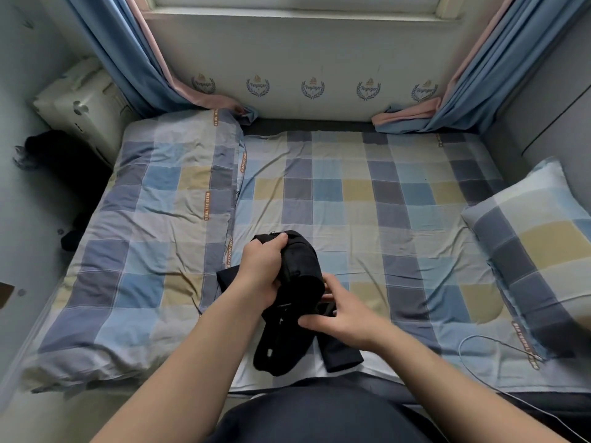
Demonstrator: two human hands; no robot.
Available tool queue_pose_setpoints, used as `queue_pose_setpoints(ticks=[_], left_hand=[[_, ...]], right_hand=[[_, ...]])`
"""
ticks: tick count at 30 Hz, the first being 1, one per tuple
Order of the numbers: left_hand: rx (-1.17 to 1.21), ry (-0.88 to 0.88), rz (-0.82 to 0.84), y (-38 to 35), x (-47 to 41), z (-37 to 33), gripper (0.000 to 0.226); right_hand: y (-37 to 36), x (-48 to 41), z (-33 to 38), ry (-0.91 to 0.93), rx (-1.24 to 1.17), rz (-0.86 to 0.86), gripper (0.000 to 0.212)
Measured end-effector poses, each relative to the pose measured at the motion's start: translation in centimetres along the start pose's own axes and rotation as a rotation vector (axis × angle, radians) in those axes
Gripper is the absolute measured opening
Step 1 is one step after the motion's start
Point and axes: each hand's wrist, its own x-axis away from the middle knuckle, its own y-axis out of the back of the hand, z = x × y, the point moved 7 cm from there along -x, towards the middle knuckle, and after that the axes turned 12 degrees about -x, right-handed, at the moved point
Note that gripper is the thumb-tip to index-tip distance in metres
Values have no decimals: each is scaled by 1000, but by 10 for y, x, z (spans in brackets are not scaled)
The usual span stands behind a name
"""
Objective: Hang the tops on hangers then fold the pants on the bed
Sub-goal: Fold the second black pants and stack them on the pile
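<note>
Checked bed (367,193) beyond both hands. Left hand (260,270) grips top of bunched black pants (302,270); right hand (347,310) pinches fabric just below it. Advice: find waistband, shake bundle out, lay legs flat on bed ahead of hands before folding.

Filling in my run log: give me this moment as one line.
step: handling clothes | left hand: grips black garment at top | right hand: pinches its lower part | where: above bed
</note>
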Motion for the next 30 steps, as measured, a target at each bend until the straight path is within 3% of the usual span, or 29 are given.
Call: queue_pose_setpoints(ticks=[2,5,7,11,15,17,20,22,24,27,30], left_hand=[[56,40,42,-5,1,-1,32],[88,40,52,-7,3,-5,31],[129,51,50,-4,2,-7,30],[218,100,74,4,-3,-3,32],[172,63,-12,23,-11,1,32],[-3,32,-119,38,-14,2,41],[-395,-129,-217,49,-13,-5,76],[-706,-345,-169,34,-3,-18,95],[-998,-527,-31,6,6,-21,100],[-1343,-627,-82,-15,7,-12,73],[-1407,-682,-284,-13,5,-16,35]], right_hand=[[2,-6,-3,25,32,-144,57],[17,-15,2,101,139,-311,6],[31,-19,0,112,246,-390,21],[59,-25,-12,11,373,-446,6],[86,-22,-1,111,312,-535,7],[93,-21,15,189,291,-549,8],[92,-21,43,297,260,-508,11],[86,-21,62,357,240,-466,11],[80,-23,76,397,226,-435,10],[74,-24,89,436,189,-361,11],[75,-26,93,446,182,-285,8]])
